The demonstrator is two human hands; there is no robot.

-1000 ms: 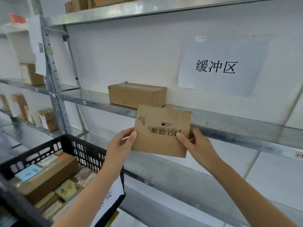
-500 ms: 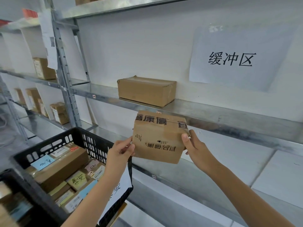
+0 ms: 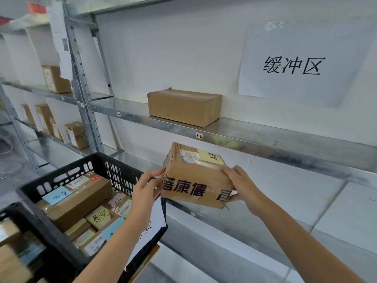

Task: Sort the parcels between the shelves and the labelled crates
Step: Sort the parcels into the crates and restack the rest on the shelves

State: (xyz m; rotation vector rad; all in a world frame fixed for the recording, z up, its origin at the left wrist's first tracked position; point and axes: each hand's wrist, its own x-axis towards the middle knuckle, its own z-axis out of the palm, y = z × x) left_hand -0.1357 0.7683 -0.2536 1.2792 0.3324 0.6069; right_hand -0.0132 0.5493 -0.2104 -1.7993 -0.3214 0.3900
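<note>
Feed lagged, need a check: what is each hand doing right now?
Left hand: closed on the left end of the parcel.
Right hand: closed on its right end.

We hold a taped cardboard parcel [image 3: 195, 176] between our left hand [image 3: 145, 187] and right hand [image 3: 239, 185], below the metal shelf [image 3: 265, 137] where another box [image 3: 184, 107] sits. A black crate [image 3: 61, 180] full of parcels stands at lower left.

Brown cartons, black crate, grey steel
Held parcel [image 3: 195, 180]: brown card, black printed characters, yellow and white labels; crate [image 3: 114, 168] black lattice; shelf [image 3: 265, 139] mottled grey; wall sign [image 3: 295, 64] white, black characters
</note>
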